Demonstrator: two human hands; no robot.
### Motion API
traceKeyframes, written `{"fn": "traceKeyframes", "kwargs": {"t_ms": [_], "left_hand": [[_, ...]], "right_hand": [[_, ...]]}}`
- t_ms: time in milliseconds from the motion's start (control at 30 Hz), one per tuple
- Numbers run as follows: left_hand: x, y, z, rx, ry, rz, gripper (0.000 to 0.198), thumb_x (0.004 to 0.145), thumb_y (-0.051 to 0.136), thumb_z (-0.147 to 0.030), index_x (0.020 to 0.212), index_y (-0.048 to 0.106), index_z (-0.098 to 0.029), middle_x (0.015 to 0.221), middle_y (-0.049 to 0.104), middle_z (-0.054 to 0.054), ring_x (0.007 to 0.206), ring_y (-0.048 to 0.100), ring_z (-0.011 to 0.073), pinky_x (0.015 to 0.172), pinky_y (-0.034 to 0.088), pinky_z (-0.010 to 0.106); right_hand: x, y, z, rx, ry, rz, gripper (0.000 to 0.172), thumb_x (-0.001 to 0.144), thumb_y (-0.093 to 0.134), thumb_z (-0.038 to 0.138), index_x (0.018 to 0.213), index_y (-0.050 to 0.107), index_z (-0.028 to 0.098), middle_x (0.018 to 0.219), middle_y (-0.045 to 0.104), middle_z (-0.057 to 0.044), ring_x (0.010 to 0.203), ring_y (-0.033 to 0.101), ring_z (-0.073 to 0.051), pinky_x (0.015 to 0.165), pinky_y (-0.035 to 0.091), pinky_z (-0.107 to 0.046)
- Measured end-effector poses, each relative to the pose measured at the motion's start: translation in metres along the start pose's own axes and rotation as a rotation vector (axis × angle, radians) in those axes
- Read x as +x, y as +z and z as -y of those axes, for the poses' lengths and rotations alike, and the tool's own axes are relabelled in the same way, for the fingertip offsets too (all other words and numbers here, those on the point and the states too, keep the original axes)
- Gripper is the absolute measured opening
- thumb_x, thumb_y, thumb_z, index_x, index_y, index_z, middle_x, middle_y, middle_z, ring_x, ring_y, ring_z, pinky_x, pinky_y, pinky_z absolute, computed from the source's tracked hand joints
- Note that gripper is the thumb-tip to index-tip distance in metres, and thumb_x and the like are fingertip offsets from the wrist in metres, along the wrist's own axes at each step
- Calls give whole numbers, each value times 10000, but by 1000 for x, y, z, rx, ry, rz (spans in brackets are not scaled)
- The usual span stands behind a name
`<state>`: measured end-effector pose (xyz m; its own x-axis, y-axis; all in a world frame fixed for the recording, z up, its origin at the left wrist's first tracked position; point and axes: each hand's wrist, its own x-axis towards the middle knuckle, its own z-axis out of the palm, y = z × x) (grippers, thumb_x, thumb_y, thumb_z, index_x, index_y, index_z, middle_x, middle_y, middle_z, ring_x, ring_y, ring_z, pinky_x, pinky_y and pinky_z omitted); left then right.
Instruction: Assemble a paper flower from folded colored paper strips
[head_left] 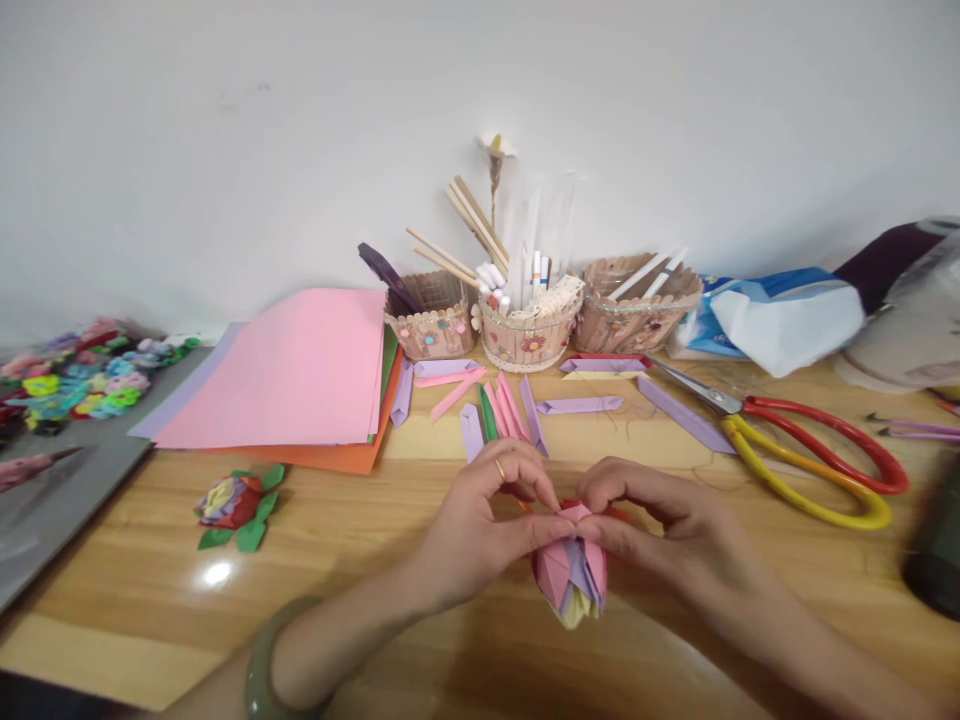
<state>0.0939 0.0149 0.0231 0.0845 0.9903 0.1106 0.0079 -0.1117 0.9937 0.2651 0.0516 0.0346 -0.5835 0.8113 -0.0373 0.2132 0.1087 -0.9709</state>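
Observation:
A folded paper flower (572, 580) in pink, lilac and pale yellow is held between both hands near the front of the wooden table, its yellow end pointing down toward me. My left hand (499, 520), with a ring on one finger, pinches its upper left part. From the other side my right hand (649, 515) pinches the upper right part, the two thumbs nearly touching. Some red and orange paper shows behind the fingers. Past the hands lie folded lilac strips (581, 405), pink strips (510, 408) and a green strip (487, 412).
Red-and-yellow scissors (806, 455) lie at the right. A finished paper flower (232, 502) and a pink paper stack (285, 370) are at the left. Decorated baskets (529, 335) with sticks and pens stand by the wall. A grey board (90, 500) holds small colourful pieces.

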Motion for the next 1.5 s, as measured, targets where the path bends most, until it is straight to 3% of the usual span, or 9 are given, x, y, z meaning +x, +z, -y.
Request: {"fn": "traceKeyframes", "kwargs": {"t_ms": [67,267,367,467,700,900,1200,1333,1500], "left_hand": [[0,-1,-1,-23,-55,39,190,704,678,-280,646,542,-160,703,488,4,713,460,128,668,369,257],[0,-4,2,-217,-417,170,340,626,725,-407,694,521,-144,692,521,-20,589,446,70,558,340,209],[1,-5,2,-274,-467,225,390,584,740,-463,683,560,-131,667,541,-18,585,466,65,577,363,209],[1,-4,2,-297,-425,221,363,589,740,-455,671,607,-128,657,575,-6,608,508,80,605,391,219],[-1,-1,9,-244,-338,7,260,593,763,-328,648,608,-128,629,602,-6,561,515,76,539,393,199],[-1,0,11,-299,-260,-5,208,625,741,-247,701,588,-128,684,614,1,605,573,87,584,448,202],[-2,1,10,-189,-228,-14,132,682,694,-215,714,598,-130,680,597,-4,604,548,71,569,421,177],[-3,1,10,-143,-191,-5,59,707,661,-179,748,639,-143,668,611,2,607,558,86,570,427,192],[-4,0,12,54,46,-47,115,738,612,-105,706,710,-154,696,626,31,665,571,105,636,450,213]], "right_hand": [[0,1,-1,26,21,9,235,776,605,384,639,574,196,627,560,16,598,510,-122,575,415,-241],[-1,4,-6,146,78,55,230,755,630,392,674,591,181,626,552,14,580,496,-111,544,405,-229],[-2,5,-9,201,95,76,220,751,638,388,686,589,183,634,558,13,588,510,-112,552,412,-231],[-2,6,-11,220,106,80,227,754,634,396,692,584,183,642,563,13,594,519,-113,552,416,-230],[-1,6,-3,58,68,12,251,810,556,404,701,600,183,655,602,4,617,558,-123,566,436,-221],[0,6,-1,-67,10,-37,222,821,551,365,696,621,196,675,645,2,642,588,-128,603,454,-214],[-1,8,-1,-190,-98,-82,139,809,560,291,719,615,201,681,681,-5,632,622,-133,605,495,-218],[-3,8,-3,-266,-210,-98,90,816,554,225,752,616,211,686,680,6,626,624,-119,600,497,-206],[-6,5,-11,-420,-419,-151,108,798,562,146,838,624,225,745,681,-1,647,619,-122,597,484,-223]]}}
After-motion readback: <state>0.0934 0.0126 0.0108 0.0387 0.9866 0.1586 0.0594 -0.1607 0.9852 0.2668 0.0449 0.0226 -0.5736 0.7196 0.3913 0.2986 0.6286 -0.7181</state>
